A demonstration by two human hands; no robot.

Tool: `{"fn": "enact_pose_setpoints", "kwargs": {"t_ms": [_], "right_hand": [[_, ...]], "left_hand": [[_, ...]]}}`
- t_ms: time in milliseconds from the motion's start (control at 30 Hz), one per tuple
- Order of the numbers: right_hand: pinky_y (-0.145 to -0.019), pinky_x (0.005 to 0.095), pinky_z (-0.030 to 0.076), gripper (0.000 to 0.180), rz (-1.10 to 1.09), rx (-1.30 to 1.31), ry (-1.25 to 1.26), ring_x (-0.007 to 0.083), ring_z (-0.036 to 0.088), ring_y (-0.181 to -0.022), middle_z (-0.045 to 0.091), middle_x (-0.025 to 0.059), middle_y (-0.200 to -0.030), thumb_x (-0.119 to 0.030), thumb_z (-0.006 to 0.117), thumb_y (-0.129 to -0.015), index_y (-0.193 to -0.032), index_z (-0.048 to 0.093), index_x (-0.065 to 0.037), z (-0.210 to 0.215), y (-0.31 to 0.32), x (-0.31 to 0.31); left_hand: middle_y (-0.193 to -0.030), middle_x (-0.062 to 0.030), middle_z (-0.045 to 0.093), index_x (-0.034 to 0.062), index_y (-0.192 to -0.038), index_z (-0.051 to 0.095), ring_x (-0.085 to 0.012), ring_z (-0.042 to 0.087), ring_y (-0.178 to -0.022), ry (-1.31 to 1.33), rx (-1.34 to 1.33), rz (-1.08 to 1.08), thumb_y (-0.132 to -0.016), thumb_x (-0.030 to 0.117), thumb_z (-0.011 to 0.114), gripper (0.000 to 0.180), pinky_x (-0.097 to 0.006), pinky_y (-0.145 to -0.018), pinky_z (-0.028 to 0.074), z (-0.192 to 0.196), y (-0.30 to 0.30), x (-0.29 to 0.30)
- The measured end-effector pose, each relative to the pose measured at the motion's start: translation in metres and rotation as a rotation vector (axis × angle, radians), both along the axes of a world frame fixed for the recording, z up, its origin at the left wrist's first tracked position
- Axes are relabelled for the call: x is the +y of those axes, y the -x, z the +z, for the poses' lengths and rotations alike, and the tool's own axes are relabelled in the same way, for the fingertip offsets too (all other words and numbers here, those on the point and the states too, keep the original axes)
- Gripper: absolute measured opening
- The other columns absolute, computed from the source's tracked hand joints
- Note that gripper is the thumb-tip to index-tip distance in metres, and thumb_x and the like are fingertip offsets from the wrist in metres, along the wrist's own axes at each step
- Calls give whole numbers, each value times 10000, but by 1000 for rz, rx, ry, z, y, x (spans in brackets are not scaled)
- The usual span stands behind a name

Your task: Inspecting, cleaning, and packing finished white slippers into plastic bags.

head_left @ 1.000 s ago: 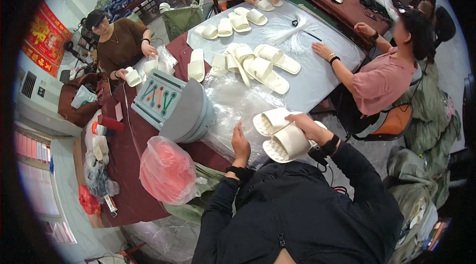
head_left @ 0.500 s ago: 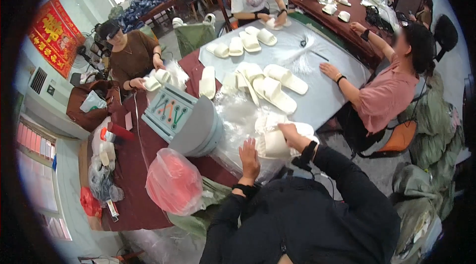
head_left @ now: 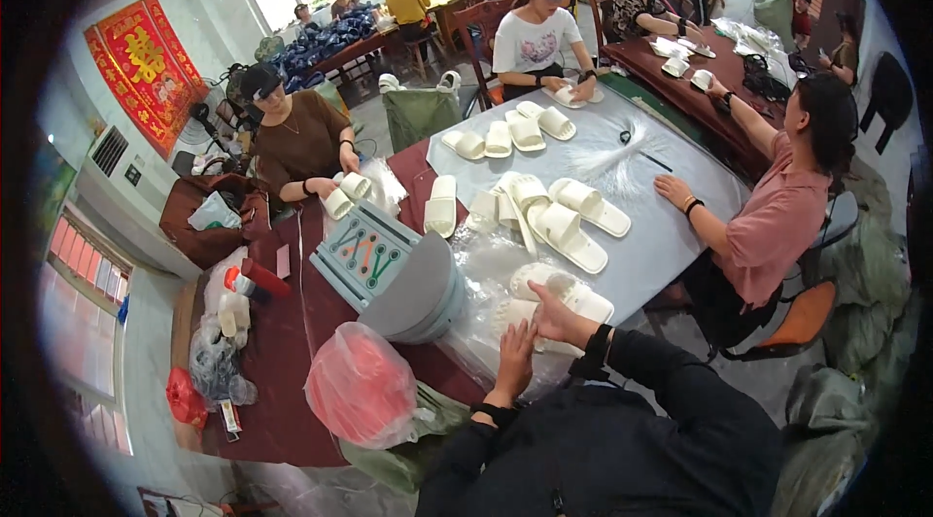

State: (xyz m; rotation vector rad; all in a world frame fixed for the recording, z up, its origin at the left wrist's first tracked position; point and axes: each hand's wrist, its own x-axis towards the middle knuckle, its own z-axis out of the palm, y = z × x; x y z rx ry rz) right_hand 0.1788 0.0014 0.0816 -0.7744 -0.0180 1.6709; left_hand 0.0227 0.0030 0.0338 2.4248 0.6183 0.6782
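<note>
At the near edge of the table, my right hand [head_left: 564,315] lies over a pair of off-white slippers [head_left: 587,303], fingers stretched to the left. My left hand [head_left: 515,361] is open beside it, its fingertips close to my right hand and the near slipper's edge. The slippers' straps are partly hidden beneath my right hand. Clear plastic film [head_left: 476,274] spreads under and left of them. Just beyond lies a heap of several more off-white slippers [head_left: 559,225], some overlapping.
A grey box-like device [head_left: 389,274] and a red bundle wrapped in plastic [head_left: 360,384] stand on my left. Co-workers sit around: one in brown [head_left: 296,143], one in white [head_left: 539,41], one in pink [head_left: 773,187]. White strands [head_left: 612,155] lie on the grey tabletop.
My right hand has come off the slipper strap, turned and stretched its fingers leftward. My left hand has moved right, close to it. The whole view has shifted.
</note>
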Motion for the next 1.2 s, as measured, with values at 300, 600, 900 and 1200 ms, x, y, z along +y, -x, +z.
{"fn": "enact_pose_setpoints", "kwargs": {"t_ms": [300,600,900,1200], "right_hand": [[-865,405,406,476,-43,98,30,305,512,-984,523,150,-1100,-405,226,-917,-1153,412,-36,-53,7,29],[-898,402,375,504,-154,152,119,279,459,-1075,429,134,-1233,-412,261,-907,-1276,278,-69,-85,24,36],[-978,439,282,488,-374,204,12,292,423,-1123,422,142,-1245,-402,243,-910,-1233,336,-48,-83,28,53],[-885,284,337,485,116,-266,-33,214,418,-1117,457,119,-1214,-389,347,-902,-1230,392,-34,-19,17,43]], "left_hand": [[-1290,-210,331,117,-1298,317,-405,337,-1145,-138,27,130,-829,140,471,494,-508,-935,256,8,10,2],[-969,-240,564,13,-1162,462,-424,518,-893,653,760,519,-823,359,442,485,-446,-779,399,-30,24,21],[-985,-112,601,-17,-970,544,-238,567,-905,1234,17,135,-919,269,327,363,-351,-773,433,-56,23,21],[-764,-16,528,27,-782,544,-133,505,-759,1377,-518,293,-891,235,417,267,-302,-784,418,-9,41,35]]}}
